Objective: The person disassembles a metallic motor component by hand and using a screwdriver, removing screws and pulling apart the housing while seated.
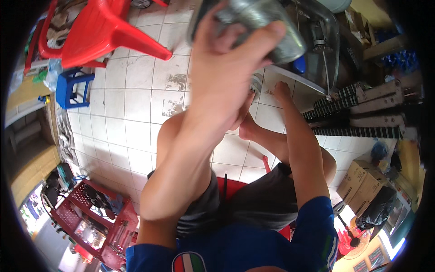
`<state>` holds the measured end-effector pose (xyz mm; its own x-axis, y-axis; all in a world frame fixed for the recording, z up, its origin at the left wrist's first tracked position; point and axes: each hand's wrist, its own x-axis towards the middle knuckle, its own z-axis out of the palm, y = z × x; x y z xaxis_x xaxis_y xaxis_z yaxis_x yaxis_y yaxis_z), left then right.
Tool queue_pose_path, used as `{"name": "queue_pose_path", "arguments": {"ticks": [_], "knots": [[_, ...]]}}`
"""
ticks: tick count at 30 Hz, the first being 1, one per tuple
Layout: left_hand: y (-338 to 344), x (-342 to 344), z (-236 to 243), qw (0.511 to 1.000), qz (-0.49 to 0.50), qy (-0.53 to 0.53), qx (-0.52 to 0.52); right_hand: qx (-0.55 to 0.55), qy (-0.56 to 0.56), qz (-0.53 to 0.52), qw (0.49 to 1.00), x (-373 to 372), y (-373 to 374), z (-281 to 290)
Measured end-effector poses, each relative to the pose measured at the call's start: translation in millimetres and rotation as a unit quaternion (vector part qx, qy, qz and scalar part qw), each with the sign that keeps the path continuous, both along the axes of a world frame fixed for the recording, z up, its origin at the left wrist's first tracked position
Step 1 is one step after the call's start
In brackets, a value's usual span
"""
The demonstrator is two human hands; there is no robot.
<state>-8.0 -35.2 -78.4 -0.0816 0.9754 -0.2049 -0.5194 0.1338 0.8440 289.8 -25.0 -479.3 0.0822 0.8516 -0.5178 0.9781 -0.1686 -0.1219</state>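
Note:
My left hand (235,50) is raised at the top middle, with its fingers and thumb wrapped round a silver-grey metal cylinder (276,31). Motion blurs the hand and the cylinder, so the cylinder's exact kind is unclear. Below and to the right of it, my right hand (282,89) looks small and curled, just under the metal edge of a dark frame (333,50). Whatever its fingers hold, if anything, is hidden. A pale ring-shaped part (256,84) shows partly behind my left wrist. A blue piece (299,65) sits by the frame's edge.
A red plastic chair (97,34) and a blue stool (74,88) stand on the tiled floor at left. Dark ridged bars (358,113) jut in from the right, above cardboard boxes (360,183). A maroon rack (93,222) stands lower left. A thin black tool (225,181) shows between my legs.

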Motion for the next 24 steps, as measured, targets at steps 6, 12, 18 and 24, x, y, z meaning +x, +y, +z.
{"name": "queue_pose_path", "arguments": {"ticks": [6,12,18,24], "knots": [[-31.4,47.2,2.5,0.997,0.061,-0.037,0.03,-0.036,-0.037,0.118,0.992,-13.1,-33.2,102.6],[-81.5,99.2,32.6,0.988,0.078,-0.096,0.091,-0.011,0.035,0.086,0.996,-7.2,-78.7,256.6],[-122.2,144.1,53.1,0.997,0.012,-0.014,0.069,0.151,0.266,-0.134,0.943,33.8,-107.1,326.9],[-128.9,174.6,40.1,0.992,-0.067,0.046,0.093,0.25,0.305,-0.211,0.894,46.5,-111.5,356.7]]}}
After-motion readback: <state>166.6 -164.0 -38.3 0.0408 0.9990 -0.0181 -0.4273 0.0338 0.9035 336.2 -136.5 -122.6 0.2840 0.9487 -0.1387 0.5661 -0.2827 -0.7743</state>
